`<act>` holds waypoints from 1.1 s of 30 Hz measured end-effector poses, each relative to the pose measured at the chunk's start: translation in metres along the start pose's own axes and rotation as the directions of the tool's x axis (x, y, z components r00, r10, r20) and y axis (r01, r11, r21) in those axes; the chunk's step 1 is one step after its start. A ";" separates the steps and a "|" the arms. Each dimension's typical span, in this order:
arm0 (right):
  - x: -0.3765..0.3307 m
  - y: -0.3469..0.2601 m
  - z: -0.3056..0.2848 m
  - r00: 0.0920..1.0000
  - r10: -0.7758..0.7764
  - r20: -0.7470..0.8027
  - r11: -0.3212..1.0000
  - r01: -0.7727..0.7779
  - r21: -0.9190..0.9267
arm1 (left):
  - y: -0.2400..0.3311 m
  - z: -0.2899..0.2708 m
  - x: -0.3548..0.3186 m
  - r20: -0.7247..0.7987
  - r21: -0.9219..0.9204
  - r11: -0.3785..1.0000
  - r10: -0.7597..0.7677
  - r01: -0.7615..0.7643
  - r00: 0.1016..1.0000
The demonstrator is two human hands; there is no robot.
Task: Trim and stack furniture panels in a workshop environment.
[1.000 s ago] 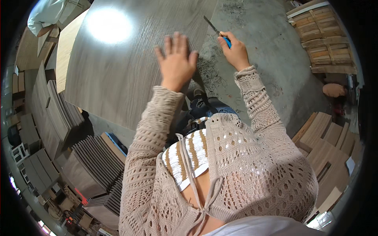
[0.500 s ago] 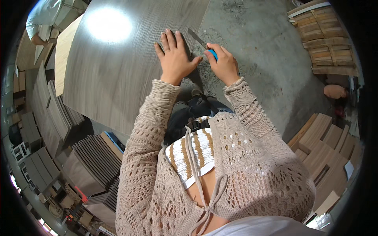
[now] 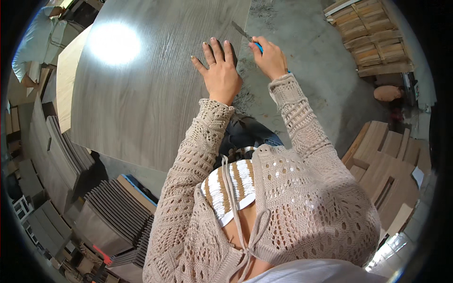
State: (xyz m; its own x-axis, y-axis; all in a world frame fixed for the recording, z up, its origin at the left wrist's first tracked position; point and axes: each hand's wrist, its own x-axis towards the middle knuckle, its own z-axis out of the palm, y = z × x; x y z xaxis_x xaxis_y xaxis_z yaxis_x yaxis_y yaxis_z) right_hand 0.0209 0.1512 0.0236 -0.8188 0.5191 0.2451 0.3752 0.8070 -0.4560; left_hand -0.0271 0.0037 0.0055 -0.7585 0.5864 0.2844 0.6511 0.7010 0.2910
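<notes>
Grey panel [image 3: 137,104] edge borders wide floor [image 3: 325,61], left hand [image 3: 222,75] splayed, right hand [image 3: 272,59] gripping tool [image 3: 242,31].

head view | left fisheye, worn on head | faces down past torso [image 3: 302,203] to panel [image 3: 137,101] | near

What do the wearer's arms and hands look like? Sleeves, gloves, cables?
Each grip is a bare, ungloved human hand: left hand, right hand. The left sleeve and right sleeve are long, beige, open-work knit, dotted with small holes, with textured bands toward the cuffs. No cables show on either arm. Nail details are too small to tell.
</notes>
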 end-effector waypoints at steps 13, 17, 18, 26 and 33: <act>0.075 0.011 -0.004 0.999 0.035 0.035 0.997 -0.032 -0.069 | 0.004 -0.025 -0.018 0.068 -0.023 0.999 -0.027 0.029 0.997; 0.093 0.019 -0.008 0.999 -0.030 0.013 0.995 0.032 -0.098 | 0.003 -0.034 -0.028 0.069 -0.024 0.998 -0.057 0.059 0.996; 0.097 0.021 -0.008 0.999 -0.043 -0.003 0.993 0.042 -0.107 | 0.002 -0.036 -0.032 0.068 -0.039 0.997 -0.058 0.061 0.996; 0.151 0.035 -0.013 0.998 -0.049 -0.028 0.989 0.044 -0.138 | -0.005 -0.056 -0.058 0.089 -0.048 0.993 -0.103 0.108 0.991; 0.212 0.059 -0.015 0.996 -0.062 -0.061 0.974 0.047 -0.221 | -0.009 -0.062 -0.075 0.108 -0.035 0.987 -0.150 0.154 0.983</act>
State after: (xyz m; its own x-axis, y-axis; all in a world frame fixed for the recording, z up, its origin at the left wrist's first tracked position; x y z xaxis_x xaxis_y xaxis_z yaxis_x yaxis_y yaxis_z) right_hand -0.1243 0.3128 0.0615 -0.8122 0.4846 0.3247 0.4231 0.8726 -0.2441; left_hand 0.0264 -0.0718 0.0386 -0.8459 0.5152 0.1377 0.5271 0.7683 0.3631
